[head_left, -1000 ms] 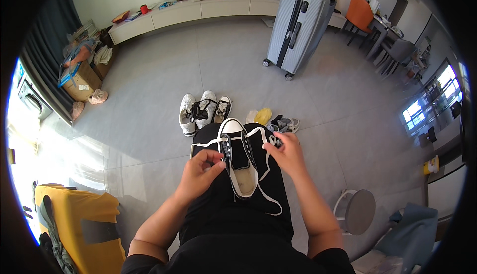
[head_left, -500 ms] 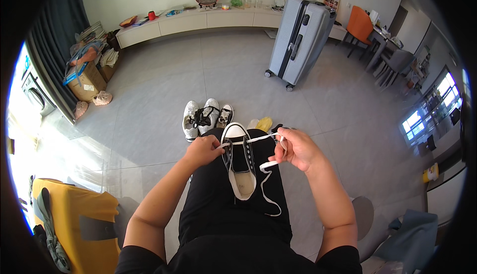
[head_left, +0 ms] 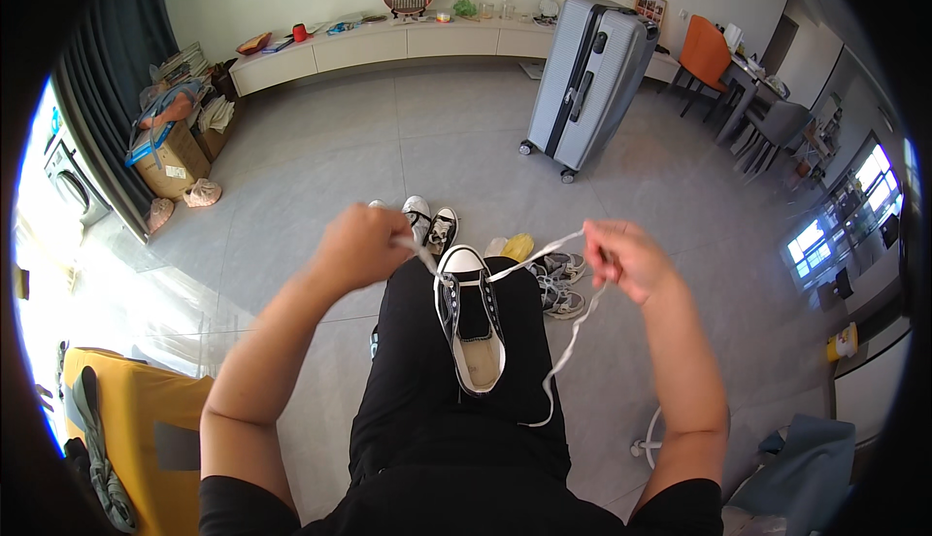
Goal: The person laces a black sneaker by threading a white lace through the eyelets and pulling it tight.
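A black canvas sneaker (head_left: 471, 327) with a white toe cap lies along the person's lap, on black trousers (head_left: 456, 410), toe pointing away from the body. Just left of the sneaker's toe, the left hand (head_left: 361, 245) is clenched around one end of the white shoelace (head_left: 544, 250). To the right of the toe, the right hand (head_left: 629, 259) pinches the other end, and the lace runs taut from the front eyelets up to it, with its loose tail hanging down beside the sneaker's right flank.

The floor (head_left: 320, 196) is pale grey tile, glossy, with bright daylight washing over it left of the sneaker. Beyond the sneaker's toe, more shoes (head_left: 427, 220) sit on the tiles, and grey trainers (head_left: 558, 279) lie just right of it next to something yellow (head_left: 517, 245). Farther beyond, a light grey suitcase (head_left: 590, 84) stands upright on wheels, and a long low white cabinet (head_left: 388, 46) lines the far wall. Far left of the sneaker, cardboard boxes (head_left: 170, 152) are stacked by a dark curtain (head_left: 107, 89); far right stand an orange chair (head_left: 704, 60) and a table. Near left, a yellow case (head_left: 131, 429) lies open.
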Demonstrator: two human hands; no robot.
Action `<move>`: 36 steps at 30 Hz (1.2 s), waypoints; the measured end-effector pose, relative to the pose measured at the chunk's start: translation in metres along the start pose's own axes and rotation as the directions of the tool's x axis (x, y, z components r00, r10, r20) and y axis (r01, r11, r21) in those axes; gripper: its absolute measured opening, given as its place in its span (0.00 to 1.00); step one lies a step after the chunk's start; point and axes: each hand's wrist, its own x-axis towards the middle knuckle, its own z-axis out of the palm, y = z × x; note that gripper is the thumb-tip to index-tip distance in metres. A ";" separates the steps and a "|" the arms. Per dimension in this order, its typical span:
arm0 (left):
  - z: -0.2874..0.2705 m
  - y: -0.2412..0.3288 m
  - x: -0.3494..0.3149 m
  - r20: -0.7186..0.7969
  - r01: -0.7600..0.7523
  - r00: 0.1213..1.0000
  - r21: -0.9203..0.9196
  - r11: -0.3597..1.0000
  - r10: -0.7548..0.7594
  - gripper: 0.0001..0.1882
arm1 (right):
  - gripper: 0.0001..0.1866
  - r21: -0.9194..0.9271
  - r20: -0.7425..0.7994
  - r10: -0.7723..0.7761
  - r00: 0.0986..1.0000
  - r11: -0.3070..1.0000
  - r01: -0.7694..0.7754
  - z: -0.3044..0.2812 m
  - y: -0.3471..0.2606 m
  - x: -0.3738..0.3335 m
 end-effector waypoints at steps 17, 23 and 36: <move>-0.125 0.102 0.147 -0.272 -0.193 0.951 -0.161 0.968 0.145 0.08 | 0.17 0.070 0.068 -0.373 0.925 0.927 0.369 0.081 -0.171 0.082; -0.151 0.097 0.154 -0.319 -0.223 0.925 -0.026 0.974 0.204 0.10 | 0.23 -0.137 0.204 -0.270 0.941 0.944 0.301 0.085 -0.192 0.071; -0.147 0.104 0.160 -0.258 -0.175 0.953 -0.896 0.409 -0.158 0.25 | 0.23 0.256 0.064 -0.618 0.784 0.769 0.585 0.096 -0.260 0.074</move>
